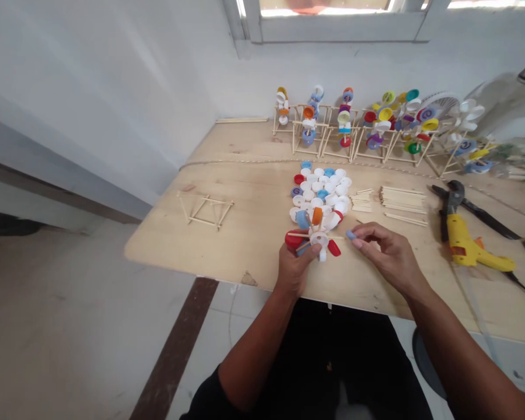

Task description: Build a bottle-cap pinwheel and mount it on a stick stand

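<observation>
Above the front of the table, my left hand [295, 268] is closed on a small wheel [319, 239] built from bottle caps and thin sticks. Red, blue, orange and white caps stand around its white hub. To the right, my right hand [387, 251] pinches a light blue bottle cap [350, 234] between thumb and fingers, close to the end of one of the wheel's sticks. Just behind the wheel lies a group of loose bottle caps [319, 186], mostly white with some blue and red.
A stick frame [207, 210] stands on the table [254, 245] at left. Short sticks [361, 201] and longer sticks [402, 201] lie right of the caps. A yellow glue gun [468, 242] and black-handled pliers [455, 195] rest at right. Finished cap wheels on frames [343, 134] line the back.
</observation>
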A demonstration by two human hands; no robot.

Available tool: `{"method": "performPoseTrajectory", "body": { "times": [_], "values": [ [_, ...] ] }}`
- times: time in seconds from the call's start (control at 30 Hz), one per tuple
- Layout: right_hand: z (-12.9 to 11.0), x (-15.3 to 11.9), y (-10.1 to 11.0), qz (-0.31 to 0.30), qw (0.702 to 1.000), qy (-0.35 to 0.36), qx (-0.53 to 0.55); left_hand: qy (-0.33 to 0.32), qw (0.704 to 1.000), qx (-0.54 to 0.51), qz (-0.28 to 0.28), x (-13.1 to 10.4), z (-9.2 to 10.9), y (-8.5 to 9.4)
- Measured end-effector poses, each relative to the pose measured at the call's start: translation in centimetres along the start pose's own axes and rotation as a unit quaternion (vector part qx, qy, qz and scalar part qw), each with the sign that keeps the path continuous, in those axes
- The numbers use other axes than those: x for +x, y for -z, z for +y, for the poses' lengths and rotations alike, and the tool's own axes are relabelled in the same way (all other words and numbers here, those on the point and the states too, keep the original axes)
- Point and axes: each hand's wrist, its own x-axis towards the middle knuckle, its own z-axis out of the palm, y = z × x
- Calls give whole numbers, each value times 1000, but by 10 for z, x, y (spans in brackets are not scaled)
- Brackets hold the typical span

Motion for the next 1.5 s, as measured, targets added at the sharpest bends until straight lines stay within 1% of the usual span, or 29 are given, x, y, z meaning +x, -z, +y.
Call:
{"method": "performPoseTrajectory", "body": {
  "times": [0.27, 0.53, 0.63, 0.77, 0.93, 1.2, 1.4, 1.5],
  "values": [
    [-5, 5, -9, -11, 992, 109, -64, 5, 1000, 10, -4, -1, 2, -1],
    [-2, 3, -8, -38, 967, 199, -152, 21, 1000, -7, -9, 0, 3, -1],
    [-2, 0, -10, -32, 957, 218, -190, 18, 1000, -4, -9, 0, 3, -1],
    [-3, -3, -15, -6, 943, 245, -224, 11, 1000, -4, -16, 1, 2, -1],
    [-3, -6, -21, 29, 933, 249, -257, 13, 1000, -4, -18, 1, 2, -1],
    [-2, -7, -20, 20, 936, 232, -263, 20, 1000, 4, -13, 0, 3, -3],
    [-1, -6, -20, 27, 932, 250, -260, 17, 1000, 4, -25, 2, 0, 0],
    [0, -6, -21, 32, 929, 256, -263, 18, 1000, -1, -21, 2, 1, -1]
  ]
}}
